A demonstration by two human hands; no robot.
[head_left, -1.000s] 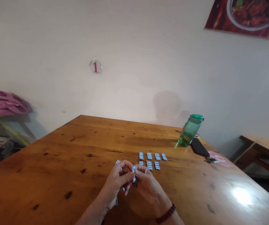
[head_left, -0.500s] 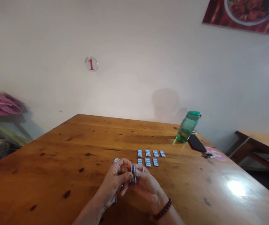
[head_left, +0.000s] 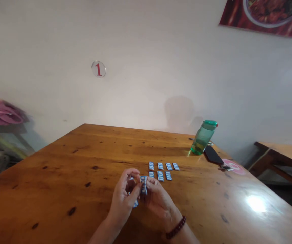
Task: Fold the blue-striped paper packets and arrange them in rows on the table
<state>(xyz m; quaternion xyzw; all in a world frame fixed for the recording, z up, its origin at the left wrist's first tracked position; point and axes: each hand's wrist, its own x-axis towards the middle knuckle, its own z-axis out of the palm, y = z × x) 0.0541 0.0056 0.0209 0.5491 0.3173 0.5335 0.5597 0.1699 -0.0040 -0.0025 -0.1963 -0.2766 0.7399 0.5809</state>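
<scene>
Between my two hands is a small folded blue-and-white printed piece [head_left: 143, 184], held upright over the table. My right hand [head_left: 160, 200], with a dark red beaded bracelet at its wrist, pinches its right side. The thumb of my left hand [head_left: 124, 196] presses its left side, the fingers curled behind. Another blue-and-white piece [head_left: 135, 204] shows just below the left thumb; whether it lies on the table or in the hand I cannot tell. Beyond my hands, several similar small pieces [head_left: 160, 166] lie in two rows on the wooden table [head_left: 97, 193].
A green water bottle [head_left: 204, 137] stands toward the back right. Beside it lie a black phone [head_left: 213, 155], keys [head_left: 226, 167] and a pink round sticker [head_left: 237, 167]. A white wall [head_left: 130, 98] rises behind the table. Another wooden table [head_left: 288, 152] is at the right.
The held piece has turned so that its printed face shows more. My left hand has shifted a little to the right and its thumb has moved. The rows are unchanged.
</scene>
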